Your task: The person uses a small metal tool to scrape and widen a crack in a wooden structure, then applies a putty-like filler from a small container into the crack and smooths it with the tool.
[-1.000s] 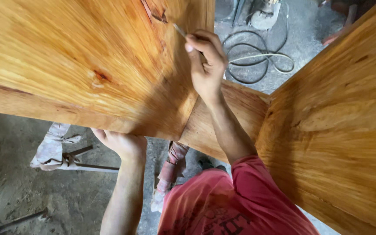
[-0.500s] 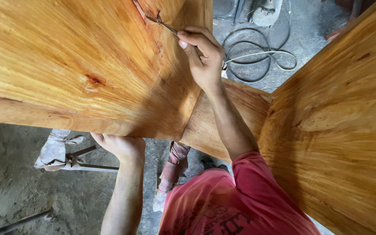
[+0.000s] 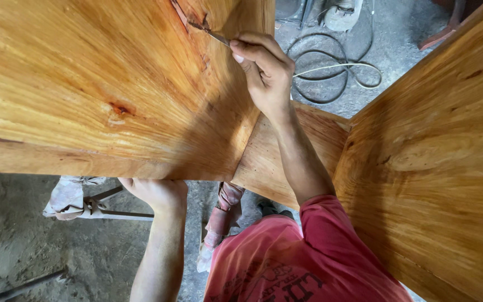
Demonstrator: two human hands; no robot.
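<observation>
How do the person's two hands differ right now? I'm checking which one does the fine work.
The right hand is raised against the face of the wooden slab, pinching a thin metal tool whose tip meets a reddish crack; the left hand sits low at the slab's bottom edge, fingers hidden underneath, with no tool visible. The right shows knuckles and thumb; the left shows mostly wrist. Both are bare and touch the same slab.

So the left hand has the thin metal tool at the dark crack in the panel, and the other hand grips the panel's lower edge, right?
Not quite: the head view shows the right hand holding the thin metal tool at the dark crack. The left hand grips the panel's lower edge.
</observation>
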